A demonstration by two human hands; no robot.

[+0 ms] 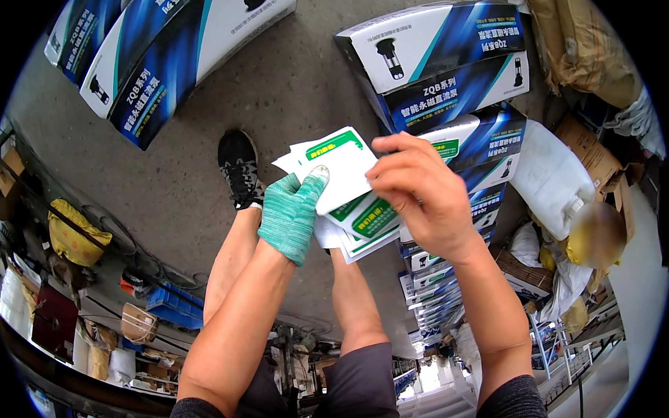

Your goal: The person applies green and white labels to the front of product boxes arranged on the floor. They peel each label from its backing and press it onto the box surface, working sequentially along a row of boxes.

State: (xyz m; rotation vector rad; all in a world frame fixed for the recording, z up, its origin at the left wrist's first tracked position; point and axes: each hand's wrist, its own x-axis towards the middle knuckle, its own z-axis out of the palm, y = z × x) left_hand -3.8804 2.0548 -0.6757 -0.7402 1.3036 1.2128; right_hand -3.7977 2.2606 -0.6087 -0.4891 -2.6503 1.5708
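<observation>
In the head view the person's two forearms come up from the lower edge and meet near the middle of the picture, over a grey concrete floor (pixel 301 85); the left hand (pixel 290 214) wears a green knitted glove and its fingers (pixel 313 182) are curled shut around a fanned stack of white cards with green labels (pixel 349 201), the thumb lying on top of the uppermost card; the right hand (pixel 422 195) is bare, and its fingers (pixel 392 163) are bent down and pinched onto the right edge of the same stack, so both hands have hold of the cards at once; the cards sit between the two hands, held up in the air above the floor, with their top corners spread apart and the lower ones overlapping; below the hands the person's bare legs run down to a black shoe (pixel 239 168) planted on the floor, just left of the cards; to the right, just behind the right hand, stands a tall pile of blue and white boxes (pixel 447 65), partly hidden by that hand; more blue and white boxes (pixel 159 45) lie at the upper left, well apart from the hands; a white sack (pixel 551 176) rests beside the pile on the right; a yellow bag (pixel 74 233) lies far off at the left rim.
</observation>
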